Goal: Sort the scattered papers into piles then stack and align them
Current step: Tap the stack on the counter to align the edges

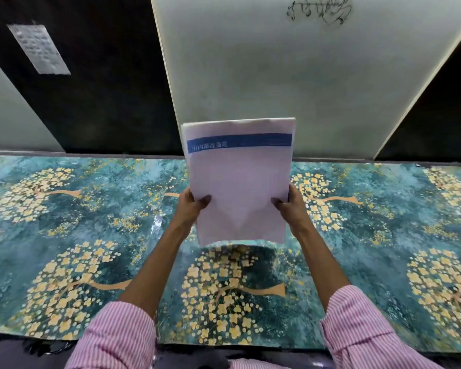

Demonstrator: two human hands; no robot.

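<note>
Moderately bright, even indoor light with a cool greenish cast. The patterned surface [64,209] is well lit, with a small streak of white glare on a plastic wrinkle just left of the left forearm. A soft dark shadow lies on the surface directly beneath the held papers [238,182], whose face looks pale and slightly washed out; the text in their blue band is blurred. The dark wall panels at upper left and right lose all detail. Wide-angle distortion bows the surface's edges and splays the wall lines outward. The notice [39,49] on the wall is too soft to read.
</note>
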